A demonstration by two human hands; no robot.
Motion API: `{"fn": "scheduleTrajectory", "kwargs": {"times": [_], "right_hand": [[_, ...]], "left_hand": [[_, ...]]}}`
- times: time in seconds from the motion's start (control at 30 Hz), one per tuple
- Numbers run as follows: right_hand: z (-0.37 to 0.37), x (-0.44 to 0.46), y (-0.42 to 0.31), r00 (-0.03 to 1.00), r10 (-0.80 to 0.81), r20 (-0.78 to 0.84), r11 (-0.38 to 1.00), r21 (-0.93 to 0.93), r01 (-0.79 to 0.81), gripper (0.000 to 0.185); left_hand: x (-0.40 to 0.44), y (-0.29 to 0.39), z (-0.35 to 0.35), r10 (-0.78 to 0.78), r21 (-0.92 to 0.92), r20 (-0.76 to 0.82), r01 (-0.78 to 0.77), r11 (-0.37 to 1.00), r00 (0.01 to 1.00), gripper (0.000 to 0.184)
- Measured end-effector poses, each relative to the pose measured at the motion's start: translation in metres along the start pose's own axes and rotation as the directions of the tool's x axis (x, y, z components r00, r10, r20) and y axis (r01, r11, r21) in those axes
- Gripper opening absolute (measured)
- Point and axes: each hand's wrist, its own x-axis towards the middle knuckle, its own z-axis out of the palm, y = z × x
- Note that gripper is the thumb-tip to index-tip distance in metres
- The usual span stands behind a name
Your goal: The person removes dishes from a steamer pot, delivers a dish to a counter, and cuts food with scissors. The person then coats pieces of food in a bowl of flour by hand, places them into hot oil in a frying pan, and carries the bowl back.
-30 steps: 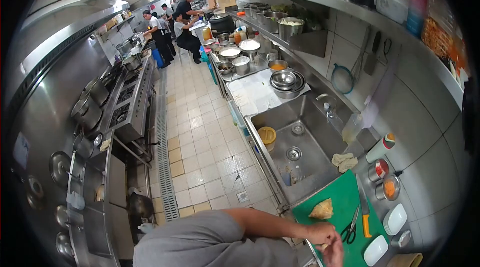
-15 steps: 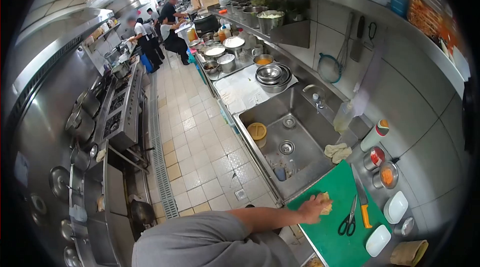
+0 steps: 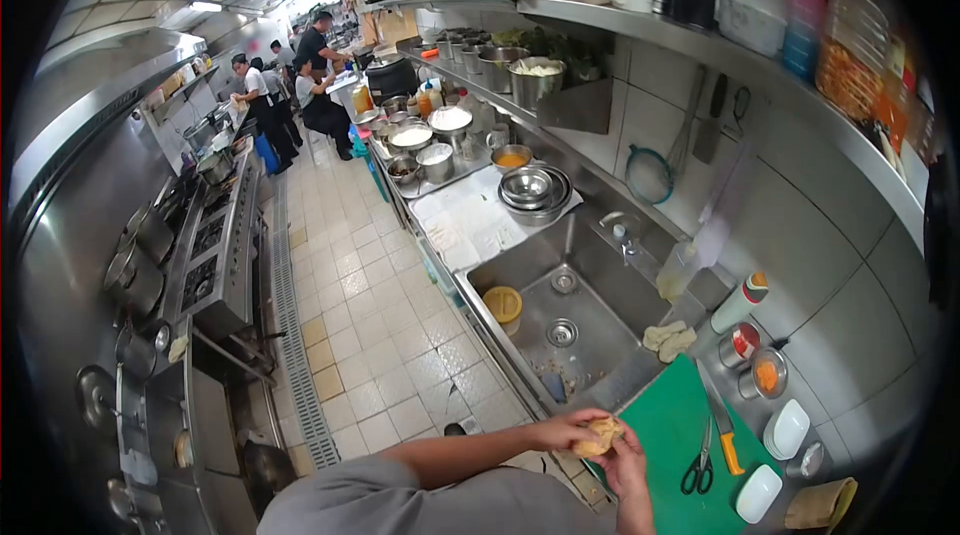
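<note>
A soft-looking yellowish-tan piece (image 3: 601,435), whose kind I cannot make out, is held above the near left edge of the green cutting board (image 3: 655,410). My left hand (image 3: 566,430) grips it from the left, fingers closed. From the right, my right hand (image 3: 628,460) has its fingers closed on the same piece. To the right of my hands, black-handled scissors (image 3: 699,470) lie on the board. Beside them is a knife with a yellow handle (image 3: 731,453).
Beyond the board is a steel sink (image 3: 610,355) containing a yellow-lidded tub (image 3: 502,307). Along the wall stand a squeeze bottle (image 3: 741,301), small metal containers (image 3: 764,375) and white dishes (image 3: 786,430). A shelf (image 3: 640,13) overhangs the counter. Several people (image 3: 318,100) stand far down the aisle.
My left hand has lifted the yellowish-tan piece off the board and drawn it left, towards me. My right hand has come into view and taken hold of it too. The camera view has shifted.
</note>
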Motion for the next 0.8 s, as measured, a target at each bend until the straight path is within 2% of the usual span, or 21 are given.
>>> {"fn": "scheduleTrajectory", "kwargs": {"times": [0.03, 0.07, 0.1, 0.13, 0.17, 0.2, 0.23, 0.27, 0.3, 0.33, 0.37, 0.43, 0.47, 0.57, 0.6, 0.63, 0.7, 0.73, 0.77, 0.8], "right_hand": [[0.029, 0.009, 0.003, 0.998, 0.021, 0.065, 0.999, -0.032, -0.019, 0.042], [0.062, 0.02, 0.006, 0.992, 0.038, 0.117, 0.998, -0.057, -0.031, 0.044], [0.099, 0.03, 0.007, 0.992, 0.034, 0.119, 0.997, -0.071, -0.025, 0.044], [0.14, 0.042, 0.008, 0.969, 0.094, 0.23, 0.987, -0.145, -0.061, 0.046], [0.179, 0.054, 0.01, 0.929, 0.163, 0.333, 0.97, -0.226, -0.089, 0.048], [0.214, 0.064, 0.018, 0.928, 0.17, 0.333, 0.965, -0.246, -0.088, 0.048], [0.248, 0.075, 0.03, 0.896, 0.12, 0.427, 0.922, -0.383, 0.059, 0.049], [0.283, 0.088, 0.039, 0.845, 0.082, 0.529, 0.847, -0.484, 0.221, 0.05], [0.32, 0.096, 0.038, 0.841, 0.086, 0.534, 0.846, -0.485, 0.222, 0.05], [0.356, 0.098, 0.035, 0.735, -0.105, 0.669, 0.473, -0.617, 0.629, 0.048], [0.384, 0.1, 0.038, 0.546, -0.18, 0.818, -0.052, -0.562, 0.825, 0.045], [0.422, 0.124, 0.068, 0.547, -0.144, 0.825, -0.032, -0.556, 0.83, 0.038], [0.439, 0.134, 0.079, 0.534, -0.114, 0.838, -0.018, -0.539, 0.842, 0.031], [0.499, 0.148, 0.088, 0.501, -0.138, 0.854, -0.004, -0.506, 0.862, 0.024], [0.515, 0.153, 0.092, 0.461, -0.149, 0.875, -0.032, -0.471, 0.882, 0.023], [0.528, 0.161, 0.097, 0.454, -0.144, 0.879, -0.016, -0.461, 0.887, 0.023], [0.55, 0.183, 0.105, 0.374, -0.039, 0.927, -0.007, -0.375, 0.927, 0.021], [0.562, 0.195, 0.108, 0.305, -0.035, 0.952, 0.038, -0.304, 0.952, 0.016], [0.572, 0.21, 0.111, 0.297, -0.033, 0.954, 0.048, -0.295, 0.954, 0.016], [0.581, 0.228, 0.116, 0.237, 0.033, 0.971, 0.093, -0.239, 0.967, 0.015]], "left_hand": [[-0.026, 0.023, -0.016, -0.127, -0.323, -0.027, 0.111, 0.94, 0.992, 0.053], [-0.046, 0.034, -0.039, -0.117, -0.324, -0.024, 0.104, 0.94, 0.993, 0.053], [-0.062, 0.044, -0.061, -0.069, -0.434, -0.116, 0.012, 0.901, 0.991, 0.05], [-0.078, 0.055, -0.084, -0.027, -0.53, -0.212, -0.092, 0.843, 0.977, 0.048], [-0.097, 0.064, -0.112, -0.005, -0.534, -0.212, -0.112, 0.838, 0.977, 0.048], [-0.12, 0.067, -0.139, 0.12, -0.685, -0.075, -0.139, 0.715, 0.99, 0.052], [-0.141, 0.071, -0.162, 0.262, -0.811, 0.038, -0.123, 0.572, 0.964, 0.059], [-0.158, 0.083, -0.18, 0.272, -0.809, 0.033, -0.135, 0.572, 0.962, 0.059], [-0.176, 0.096, -0.194, 0.196, -0.803, -0.195, -0.271, 0.532, 0.961, 0.059], [-0.197, 0.105, -0.206, 0.094, -0.77, -0.409, -0.399, 0.499, 0.907, 0.06], [-0.217, 0.105, -0.228, 0.08, -0.775, -0.411, -0.395, 0.494, 0.908, 0.06], [-0.246, 0.103, -0.277, 0.251, -0.816, -0.347, -0.423, 0.395, 0.904, 0.061], [-0.26, 0.12, -0.284, 0.097, -0.749, -0.487, -0.472, 0.466, 0.868, 0.061], [-0.294, 0.127, -0.325, 0.142, -0.701, -0.537, -0.533, 0.474, 0.831, 0.059], [-0.299, 0.137, -0.33, 0.085, -0.654, -0.624, -0.578, 0.488, 0.777, 0.057], [-0.303, 0.138, -0.341, 0.08, -0.643, -0.638, -0.588, 0.491, 0.766, 0.057], [-0.311, 0.139, -0.367, 0.115, -0.638, -0.678, -0.659, 0.398, 0.726, 0.057], [-0.315, 0.141, -0.382, 0.172, -0.638, -0.672, -0.682, 0.359, 0.72, 0.047], [-0.317, 0.143, -0.398, 0.172, -0.628, -0.682, -0.69, 0.36, 0.711, 0.047], [-0.318, 0.152, -0.409, 0.146, -0.6, -0.711, -0.702, 0.384, 0.688, 0.045]]}}
